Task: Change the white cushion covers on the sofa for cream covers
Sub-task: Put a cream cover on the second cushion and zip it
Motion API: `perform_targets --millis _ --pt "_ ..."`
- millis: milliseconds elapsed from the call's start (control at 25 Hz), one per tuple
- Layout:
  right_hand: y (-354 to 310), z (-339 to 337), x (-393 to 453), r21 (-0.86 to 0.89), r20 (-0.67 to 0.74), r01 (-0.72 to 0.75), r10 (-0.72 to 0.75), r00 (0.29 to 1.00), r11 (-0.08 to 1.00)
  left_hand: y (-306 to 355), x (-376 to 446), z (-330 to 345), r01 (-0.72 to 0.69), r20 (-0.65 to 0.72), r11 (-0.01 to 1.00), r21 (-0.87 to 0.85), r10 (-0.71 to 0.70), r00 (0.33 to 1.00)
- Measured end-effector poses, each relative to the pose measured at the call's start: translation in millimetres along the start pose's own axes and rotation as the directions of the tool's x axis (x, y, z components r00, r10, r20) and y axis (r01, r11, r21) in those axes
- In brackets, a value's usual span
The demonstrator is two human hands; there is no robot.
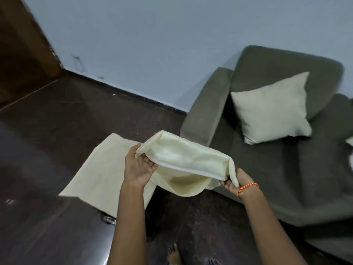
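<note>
I hold an empty cream cushion cover (183, 159) stretched in front of me with its mouth spread wide. My left hand (138, 167) grips the left end of the opening. My right hand (234, 181), with an orange thread at the wrist, pinches the right end. Another cream cover (103, 173) lies flat on a dark table (47, 217) below my left hand. A cushion in a cream cover (271, 108) leans upright against the back of the grey-green sofa (286, 169) at the right. A white patch of fabric (350, 150) shows at the right edge.
The dark glossy table fills the lower left, its corner near my left forearm. A pale blue wall runs behind, and a brown door (23, 44) stands at the far left. Dark floor lies between table and sofa, and a bare foot (173, 253) shows at the bottom.
</note>
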State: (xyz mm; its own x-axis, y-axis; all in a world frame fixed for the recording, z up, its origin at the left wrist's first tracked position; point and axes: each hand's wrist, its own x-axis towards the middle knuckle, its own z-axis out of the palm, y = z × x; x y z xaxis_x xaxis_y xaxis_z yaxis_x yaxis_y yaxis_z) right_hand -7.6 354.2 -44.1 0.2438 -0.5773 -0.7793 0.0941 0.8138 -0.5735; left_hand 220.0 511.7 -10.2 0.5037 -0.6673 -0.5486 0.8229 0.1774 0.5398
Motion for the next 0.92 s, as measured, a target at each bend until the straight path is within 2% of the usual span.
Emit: perform_targets --millis 120,240,360,440,520,600,760,840,920 --pt "4 -73 -23 0.159 -0.053 0.041 -0.033 0.998 0.986 -53 -10 42 0.088 0.076 0.995 0.036 -0.091 0.993" --pt "5 -154 -59 0.271 -0.042 0.156 -0.15 0.988 0.95 -120 -32 82 0.156 0.17 0.987 0.041 -0.161 0.972" --pt "12 -235 -97 0.257 0.032 0.218 -0.234 0.972 0.941 -202 -65 114 0.219 0.281 0.936 0.277 -0.297 0.913" --pt "21 -279 -116 0.214 0.001 0.282 -0.289 0.957 0.935 -257 -84 135 0.21 0.342 0.855 0.474 -0.399 0.851" --pt "29 -322 -134 0.159 -0.076 0.317 -0.309 0.948 0.935 -315 -109 161 0.173 0.401 0.784 0.596 -0.477 0.782" --pt "33 -359 -147 0.075 -0.157 0.296 -0.282 0.946 0.952 -364 -134 188 0.151 0.472 0.747 0.648 -0.549 0.69" --pt "28 -437 -166 -0.064 -0.344 0.134 -0.148 0.927 0.989 -454 -171 243 0.109 0.497 0.656 0.747 -0.66 0.563" --pt "16 -478 -173 -0.089 -0.471 0.093 -0.124 0.873 0.992 -499 -180 268 0.093 0.477 0.599 0.795 -0.713 0.514" --pt "-4 -528 -177 -0.088 -0.618 0.146 -0.169 0.768 0.985 -552 -187 294 0.1 0.446 0.543 0.834 -0.769 0.457"
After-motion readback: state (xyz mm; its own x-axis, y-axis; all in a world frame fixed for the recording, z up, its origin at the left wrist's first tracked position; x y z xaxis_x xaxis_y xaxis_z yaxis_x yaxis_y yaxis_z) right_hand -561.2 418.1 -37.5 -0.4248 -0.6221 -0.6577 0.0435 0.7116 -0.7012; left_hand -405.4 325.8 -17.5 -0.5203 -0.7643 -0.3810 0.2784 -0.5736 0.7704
